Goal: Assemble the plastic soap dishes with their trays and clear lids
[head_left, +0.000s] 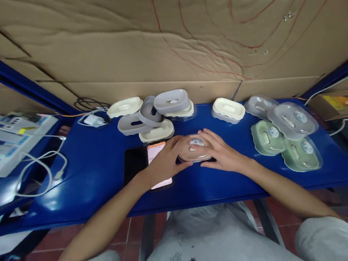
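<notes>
Head view: the left hand (168,158) and right hand (224,152) hold the pink container (193,156) between them—fingers curved about opposite sides, right thumb across the top. The container is at the table (98,173); contact with its surface cannot be determined. A lit phone (160,184) lies beneath the left wrist. Cream tray (125,107): beyond the left hand. Green container (267,138): right of the right hand.

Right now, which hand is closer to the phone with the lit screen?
Left. The left hand crosses over the phone; the right hand is farther away, at the right side of the pink container.
</notes>
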The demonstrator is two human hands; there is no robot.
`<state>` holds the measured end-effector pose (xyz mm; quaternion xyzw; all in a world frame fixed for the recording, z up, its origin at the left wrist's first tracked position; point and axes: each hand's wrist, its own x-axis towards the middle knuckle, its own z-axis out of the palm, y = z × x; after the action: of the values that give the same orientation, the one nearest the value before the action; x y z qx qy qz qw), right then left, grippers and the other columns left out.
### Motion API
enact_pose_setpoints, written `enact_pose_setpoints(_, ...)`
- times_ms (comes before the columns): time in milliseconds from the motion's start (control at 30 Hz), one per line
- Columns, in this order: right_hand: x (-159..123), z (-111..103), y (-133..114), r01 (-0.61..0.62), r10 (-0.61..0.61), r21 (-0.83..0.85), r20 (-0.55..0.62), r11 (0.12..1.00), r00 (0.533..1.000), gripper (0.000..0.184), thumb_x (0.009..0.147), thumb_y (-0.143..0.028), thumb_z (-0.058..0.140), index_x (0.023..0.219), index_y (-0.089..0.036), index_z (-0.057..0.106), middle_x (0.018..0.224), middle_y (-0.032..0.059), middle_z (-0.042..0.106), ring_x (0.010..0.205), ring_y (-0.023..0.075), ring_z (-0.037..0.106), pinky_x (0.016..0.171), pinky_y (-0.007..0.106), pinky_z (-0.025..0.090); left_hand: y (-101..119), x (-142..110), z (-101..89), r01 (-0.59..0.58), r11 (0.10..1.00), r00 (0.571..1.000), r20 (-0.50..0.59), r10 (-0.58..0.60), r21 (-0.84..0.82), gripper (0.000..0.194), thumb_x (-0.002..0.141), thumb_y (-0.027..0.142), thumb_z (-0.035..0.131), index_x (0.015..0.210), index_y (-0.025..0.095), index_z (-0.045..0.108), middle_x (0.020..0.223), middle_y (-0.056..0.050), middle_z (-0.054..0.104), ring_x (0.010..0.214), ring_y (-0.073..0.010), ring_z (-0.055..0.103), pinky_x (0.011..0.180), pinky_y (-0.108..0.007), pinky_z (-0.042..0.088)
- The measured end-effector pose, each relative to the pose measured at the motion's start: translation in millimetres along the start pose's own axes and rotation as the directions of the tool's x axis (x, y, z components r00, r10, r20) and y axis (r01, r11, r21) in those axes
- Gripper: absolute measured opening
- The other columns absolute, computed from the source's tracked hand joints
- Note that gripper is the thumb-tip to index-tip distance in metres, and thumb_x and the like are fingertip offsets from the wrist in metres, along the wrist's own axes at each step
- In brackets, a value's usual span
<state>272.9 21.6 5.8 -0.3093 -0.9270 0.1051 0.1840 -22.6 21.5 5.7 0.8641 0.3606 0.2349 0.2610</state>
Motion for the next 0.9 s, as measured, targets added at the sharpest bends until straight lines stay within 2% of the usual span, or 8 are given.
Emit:
enact_pose_setpoints(133, -2, 2, 8, 0.01, -0.009, 0.071, -0.011, 0.997, 1.0, 0.082, 0.102, -0.04, 0.075, 0.173, -0.038, 0.035, 0.18, 0.0134, 0.033, 0.167, 0.0367, 0.032, 0.129, 0.064, 0.044, -1, -2, 1.4, 0.017, 1.0, 1.0, 0.025, -0.017, 0.007, 0.084, 0.102, 0.043, 0.076, 0.17, 0.03, 0.028, 0.162, -0.018, 0.045, 0.153, -0.0364, 0.048, 0.127, -0.061, 0.046)
enact_pose_setpoints(267, -1, 0, 12, 0.035, -0.033, 0.067, -0.028, 0.997, 0.999, 0.078, 0.104, -0.045, 0.072, 0.173, -0.036, 0.036, 0.176, 0.0138, 0.04, 0.164, 0.0361, 0.037, 0.129, 0.064, 0.043, -1, -4, 4.0, 0.042, 0.998, 0.998, 0.045, -0.044, 0.044, 0.089, 0.103, 0.042, 0.075, 0.173, 0.029, 0.022, 0.175, -0.021, 0.031, 0.163, -0.0392, 0.037, 0.129, -0.062, 0.042)
enact_pose_setpoints(500, -5, -23, 5, -0.144, 0.145, -0.02, 0.038, 0.989, 0.989, 0.076, 0.097, -0.05, 0.079, 0.165, -0.032, 0.048, 0.168, 0.0163, 0.048, 0.155, 0.0408, 0.046, 0.123, 0.065, 0.047, 6, -3, 0.2, 0.029, 0.994, 0.996, 0.078, -0.036, 0.101, 0.076, 0.107, 0.041, 0.069, 0.171, 0.03, 0.03, 0.178, -0.019, 0.027, 0.165, -0.0386, 0.035, 0.129, -0.06, 0.044)
enact_pose_setpoints(633, -11, -40, 22, -0.194, 0.193, -0.004, -0.049, 0.981, 0.98, 0.065, 0.108, -0.059, 0.057, 0.165, -0.03, 0.048, 0.169, 0.0159, 0.049, 0.157, 0.0369, 0.047, 0.127, 0.06, 0.044, 6, -2, -1.0, -0.036, 0.984, 0.997, 0.077, 0.023, 0.174, 0.069, 0.109, 0.039, 0.065, 0.171, 0.03, 0.035, 0.176, -0.019, 0.033, 0.161, -0.0384, 0.041, 0.129, -0.062, 0.044)
enact_pose_setpoints(700, -14, -43, 39, -0.385, 0.365, -0.049, -0.228, 0.922, 0.903, 0.059, 0.113, -0.056, 0.042, 0.164, -0.027, 0.049, 0.168, 0.0163, 0.051, 0.157, 0.0359, 0.047, 0.128, 0.061, 0.041, 6, -3, -0.8, -0.064, 0.981, 0.996, 0.075, 0.052, 0.182, 0.069, 0.109, 0.041, 0.066, 0.17, 0.03, 0.036, 0.174, -0.018, 0.037, 0.159, -0.0378, 0.046, 0.128, -0.061, 0.046)
enact_pose_setpoints(800, -17, -39, 63, -0.687, 0.602, -0.125, -0.387, 0.716, 0.698, 0.063, 0.113, -0.059, 0.038, 0.161, -0.02, 0.054, 0.167, 0.0211, 0.05, 0.155, 0.0428, 0.047, 0.123, 0.069, 0.043, 9, -4, -0.3, -0.103, 0.979, 0.992, 0.092, 0.088, 0.176, 0.067, 0.108, 0.046, 0.067, 0.169, 0.032, 0.041, 0.171, -0.017, 0.043, 0.154, -0.0373, 0.051, 0.125, -0.059, 0.051)
enact_pose_setpoints(833, -18, -36, 67, -0.733, 0.645, -0.155, -0.381, 0.662, 0.663, 0.065, 0.112, -0.059, 0.039, 0.16, -0.018, 0.055, 0.167, 0.0223, 0.05, 0.153, 0.045, 0.048, 0.119, 0.07, 0.045, 10, -5, -0.1, -0.115, 0.978, 0.99, 0.101, 0.099, 0.176, 0.066, 0.108, 0.046, 0.066, 0.168, 0.032, 0.043, 0.17, -0.016, 0.045, 0.153, -0.0371, 0.053, 0.124, -0.058, 0.052)
enact_pose_setpoints(900, -18, -33, 68, -0.75, 0.676, -0.212, -0.331, 0.627, 0.659, 0.062, 0.112, -0.056, 0.041, 0.158, -0.018, 0.057, 0.165, 0.0218, 0.053, 0.147, 0.0463, 0.053, 0.114, 0.068, 0.05, 14, -5, 0.5, -0.144, 0.973, 0.985, 0.115, 0.125, 0.18, 0.063, 0.109, 0.047, 0.065, 0.167, 0.032, 0.044, 0.166, -0.017, 0.049, 0.15, -0.0366, 0.056, 0.121, -0.057, 0.054)
